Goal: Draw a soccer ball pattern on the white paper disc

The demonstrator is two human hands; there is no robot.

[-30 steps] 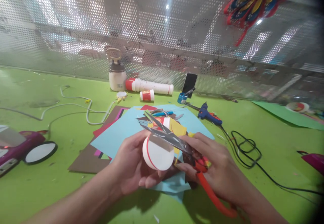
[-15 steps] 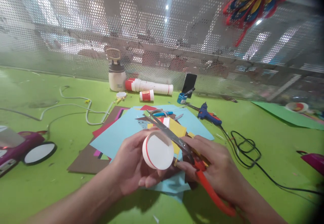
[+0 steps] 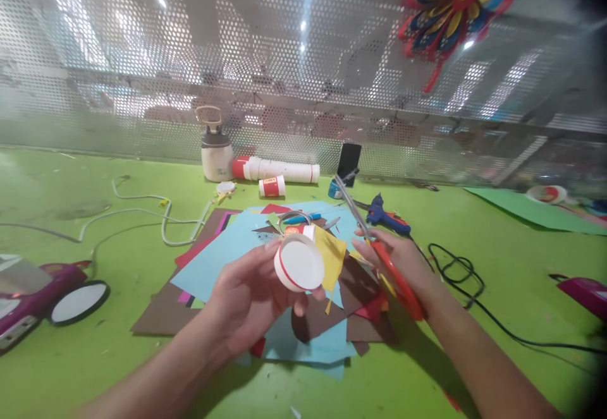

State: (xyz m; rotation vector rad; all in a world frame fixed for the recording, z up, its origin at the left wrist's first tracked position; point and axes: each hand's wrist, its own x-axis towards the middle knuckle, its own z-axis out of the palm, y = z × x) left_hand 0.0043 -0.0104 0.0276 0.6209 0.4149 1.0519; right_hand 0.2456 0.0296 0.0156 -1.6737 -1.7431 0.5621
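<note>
My left hand [image 3: 253, 292] is closed round a short white paper cup [image 3: 300, 266] with a red line near its rim, its round white face turned toward me. In my right hand [image 3: 398, 258] are scissors [image 3: 391, 273] with red handles, the blades pointing up and away to the left, apart from the cup. Below both hands lies a stack of light blue paper [image 3: 208, 264], with brown sheets [image 3: 159, 311] under it. Just behind the cup, a piece of yellow paper [image 3: 331, 255] hangs beside another red and white cup [image 3: 294, 230], partly hidden.
A blue glue gun [image 3: 386, 213] with a black cord [image 3: 455, 273] lies at right. Farther back are a spray bottle [image 3: 217, 157], stacked paper cups [image 3: 282, 170], a single cup [image 3: 272, 186] and a phone [image 3: 349, 160]. A round mirror [image 3: 79, 303] is at left.
My right hand has drawn the scissors away from the cup to the right, and the blades have swung more upright. The cup stays in my left hand, slightly higher and turned.
</note>
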